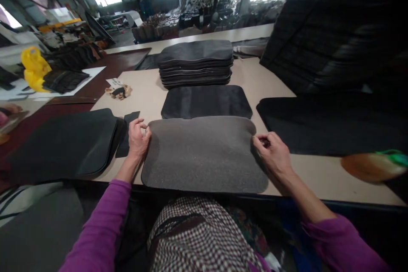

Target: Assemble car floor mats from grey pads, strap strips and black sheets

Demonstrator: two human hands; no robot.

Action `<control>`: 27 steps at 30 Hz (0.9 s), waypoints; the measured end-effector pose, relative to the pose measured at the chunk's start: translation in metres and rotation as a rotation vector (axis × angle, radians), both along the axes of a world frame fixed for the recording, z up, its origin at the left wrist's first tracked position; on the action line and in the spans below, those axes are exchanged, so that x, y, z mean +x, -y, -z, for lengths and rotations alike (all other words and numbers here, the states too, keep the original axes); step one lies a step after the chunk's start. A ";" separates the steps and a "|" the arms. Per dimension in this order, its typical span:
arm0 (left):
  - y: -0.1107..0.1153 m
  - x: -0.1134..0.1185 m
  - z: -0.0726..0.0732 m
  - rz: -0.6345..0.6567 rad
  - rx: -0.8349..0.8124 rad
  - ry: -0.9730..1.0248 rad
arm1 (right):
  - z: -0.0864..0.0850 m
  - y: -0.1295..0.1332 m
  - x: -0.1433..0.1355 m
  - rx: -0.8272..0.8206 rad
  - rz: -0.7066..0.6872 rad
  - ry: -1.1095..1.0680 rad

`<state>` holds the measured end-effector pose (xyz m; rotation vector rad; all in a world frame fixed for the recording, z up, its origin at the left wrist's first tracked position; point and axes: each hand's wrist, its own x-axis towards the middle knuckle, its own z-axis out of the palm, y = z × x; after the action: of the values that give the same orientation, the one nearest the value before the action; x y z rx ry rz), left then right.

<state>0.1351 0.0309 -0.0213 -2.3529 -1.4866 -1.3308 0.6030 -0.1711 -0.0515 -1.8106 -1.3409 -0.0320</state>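
Note:
A grey-brown sheet with rounded corners [204, 157] lies at the table's front edge, its far edge slightly raised. My left hand [139, 136] pinches its left edge near the far corner. Closed on the right edge is my right hand [270, 148], thumb against fingertips. Just beyond, a black sheet [207, 101] lies flat, partly covered by the grey-brown one. Behind that stands a stack of dark sheets [196, 66].
Dark sheets are piled at the left [66, 142], with a narrow dark strip [126, 136] beside them. Black material [328, 125] and a brown object with a green end [369, 167] lie right. A yellow bag [34, 68] stands far left. Another person's hand [11, 108] shows at the left edge.

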 end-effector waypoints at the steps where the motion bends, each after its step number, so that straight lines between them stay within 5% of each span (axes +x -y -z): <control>1: -0.002 0.000 0.004 -0.017 -0.039 -0.022 | 0.001 -0.003 0.001 -0.025 0.016 0.013; 11: -0.022 0.008 0.027 -0.147 -0.266 -0.152 | 0.008 -0.029 0.005 -0.360 0.074 0.114; 19: -0.019 0.002 0.021 -0.097 -0.273 -0.128 | 0.003 -0.023 0.014 -0.161 0.006 -0.094; 27: -0.027 -0.004 0.033 -0.126 -0.267 -0.111 | -0.002 -0.011 0.014 -0.142 0.067 -0.191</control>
<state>0.1312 0.0581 -0.0548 -2.3868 -1.8431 -1.0112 0.6168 -0.1604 -0.0496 -1.9241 -1.1723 0.2001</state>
